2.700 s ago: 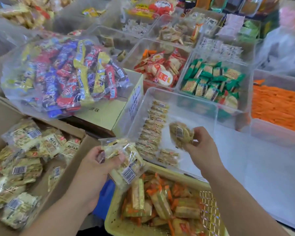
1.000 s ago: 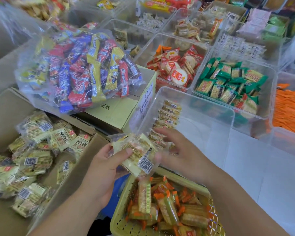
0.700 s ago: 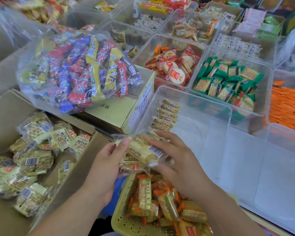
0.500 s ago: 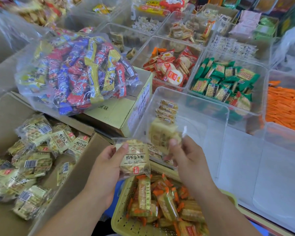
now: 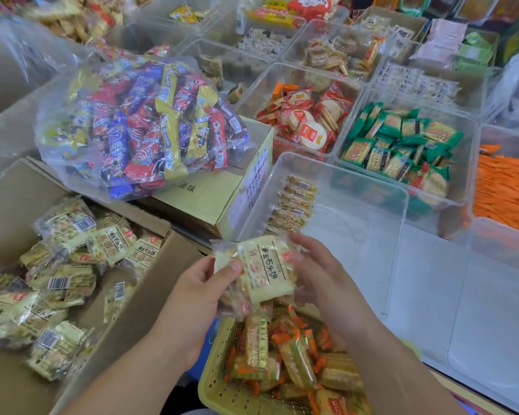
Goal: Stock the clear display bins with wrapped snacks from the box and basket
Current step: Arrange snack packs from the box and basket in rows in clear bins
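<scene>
While both hands (image 5: 192, 295) (image 5: 324, 283) pinch a snack packet (image 5: 264, 271), the clear bin (image 5: 357, 235) stands mostly open

The bin (image 5: 402, 211) is gleaming as clear, smooth plastic; the box (image 5: 18, 193) is looking like matt cardboard; the snack (image 5: 264, 271) is shining in glossy film; the basket (image 5: 215, 384) is showing perforated plastic.

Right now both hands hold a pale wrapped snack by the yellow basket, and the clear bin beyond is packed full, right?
Not full. The head view shows the clear bin mostly bare, with one row of packets along its left wall. The left hand and right hand hold the wrapped snack by the yellow basket.
</scene>
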